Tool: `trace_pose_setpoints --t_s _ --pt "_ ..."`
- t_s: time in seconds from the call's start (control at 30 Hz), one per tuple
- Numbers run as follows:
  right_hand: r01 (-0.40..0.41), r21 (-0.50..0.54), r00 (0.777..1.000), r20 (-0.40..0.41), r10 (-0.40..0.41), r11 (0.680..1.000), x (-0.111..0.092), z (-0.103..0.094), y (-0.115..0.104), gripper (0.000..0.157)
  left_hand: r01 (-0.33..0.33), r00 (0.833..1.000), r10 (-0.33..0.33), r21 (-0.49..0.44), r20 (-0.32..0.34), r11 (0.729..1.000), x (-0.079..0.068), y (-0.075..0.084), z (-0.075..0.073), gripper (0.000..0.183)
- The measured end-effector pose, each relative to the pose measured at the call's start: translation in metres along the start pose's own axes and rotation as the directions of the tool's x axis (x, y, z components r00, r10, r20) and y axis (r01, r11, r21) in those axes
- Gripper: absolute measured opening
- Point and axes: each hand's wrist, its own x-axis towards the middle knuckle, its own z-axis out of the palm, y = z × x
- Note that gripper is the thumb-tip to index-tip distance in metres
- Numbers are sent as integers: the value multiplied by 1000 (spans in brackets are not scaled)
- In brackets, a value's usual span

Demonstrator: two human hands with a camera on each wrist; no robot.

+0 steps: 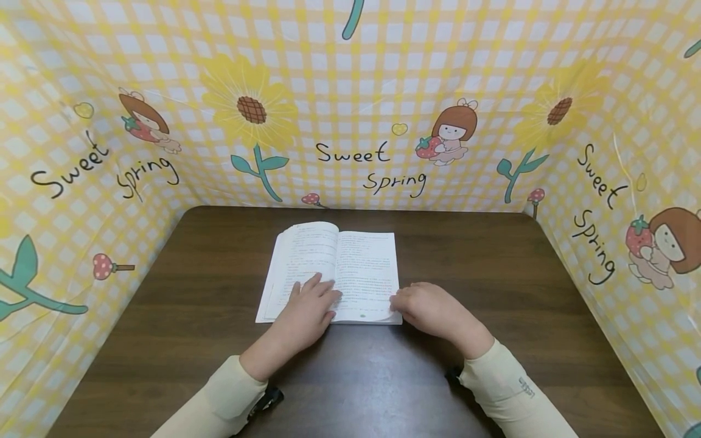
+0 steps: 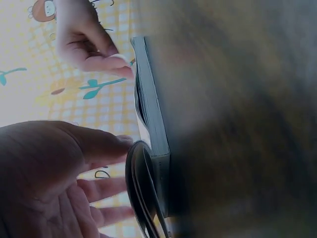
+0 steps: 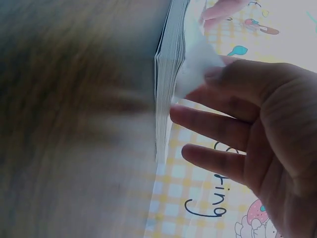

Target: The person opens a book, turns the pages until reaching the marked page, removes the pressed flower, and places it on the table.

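Book [image 1: 366,261] lay open on the desk [image 1: 476,255], left hand [image 1: 310,307] resting spread-fingered near its fold, right hand [image 1: 429,309] pinching a loose page [image 3: 195,67] by its lower corner; lifting one sheet uncreased seemed to want a light pinch

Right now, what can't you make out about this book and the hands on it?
Head view: the printed text in the open book is too small to read.
Head view: part of the left page is hidden under the left hand.
Head view: the book's underside is hidden against the tabletop.
Left wrist view: the tabletop is blurred.
Right wrist view: most of the left hand is cut off by the top edge.
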Motion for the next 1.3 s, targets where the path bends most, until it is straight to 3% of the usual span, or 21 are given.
trace_pose_setpoints --t_s 0.17,0.5,0.77,1.0,1.13,1.3 --pt "-19 20 992 -125 21 1000 -1 -2 0 21 -68 997 68 -10 -20 998 -1 3 -1 35" --pt "5 -55 960 -281 -20 998 2 -9 -2 22 -77 996 77 6 -33 997 -2 4 1 34" --pt "37 -124 945 -319 -75 992 2 -13 -5 25 -40 997 39 -6 -59 999 -2 3 1 34" --pt "49 -120 936 -340 -87 992 2 -15 -7 29 -34 998 34 -4 -58 999 -3 4 2 26" --pt "59 -105 916 -390 -95 993 3 -13 -6 29 -37 997 37 7 -67 999 -3 5 0 23" --pt "23 -68 871 -488 -54 997 3 -10 -2 27 -30 996 29 -15 -87 999 -1 5 -1 22"
